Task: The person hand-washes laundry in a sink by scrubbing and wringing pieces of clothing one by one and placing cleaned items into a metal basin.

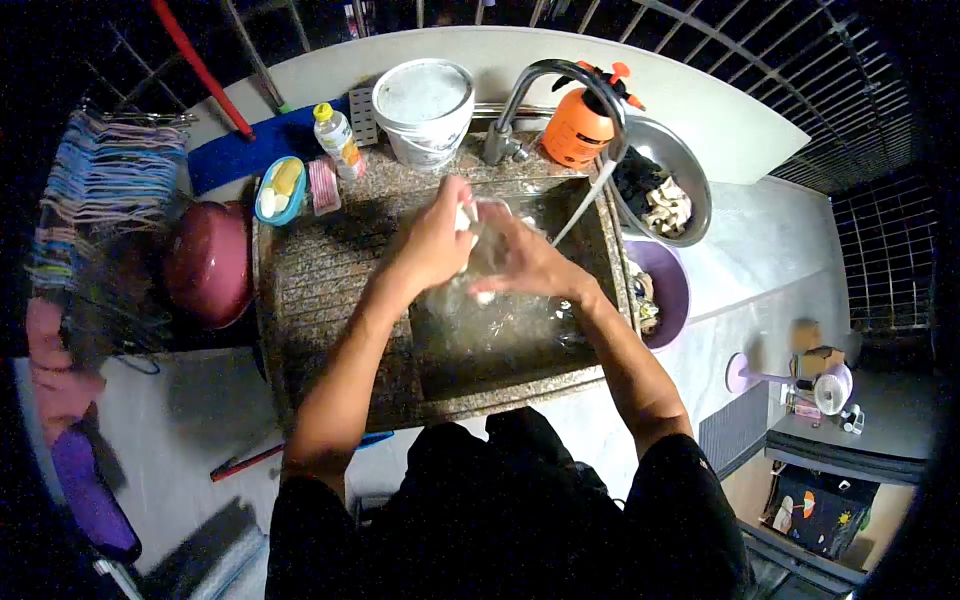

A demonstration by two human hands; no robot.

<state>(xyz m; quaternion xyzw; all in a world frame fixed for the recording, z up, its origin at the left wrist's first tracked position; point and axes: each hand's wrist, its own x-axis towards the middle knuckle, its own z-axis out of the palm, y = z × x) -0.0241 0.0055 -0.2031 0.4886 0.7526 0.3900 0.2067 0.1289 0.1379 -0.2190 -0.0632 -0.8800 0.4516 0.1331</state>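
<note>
Both my hands are over the water in a stone sink (500, 350), close together. My left hand (440, 240) has its fingers curled around a small whitish thing (465, 222), perhaps wet cloth, too blurred to name. To its right, my right hand (530, 258) is smeared by motion, its fingers spread toward the left hand; whether it touches the whitish thing is unclear. From the curved metal faucet (515, 100), a hose or stream runs down into the sink at the right. Ripples and splashes show on the water below the hands.
Behind the sink stand a white bucket (423, 115), a yellow-capped bottle (338, 140) and an orange sprayer (578, 128). A blue soap dish (280, 192) is at the ribbed board's corner. Right are a metal bowl (695, 165) and purple basin (670, 290); left, a red basin (208, 262).
</note>
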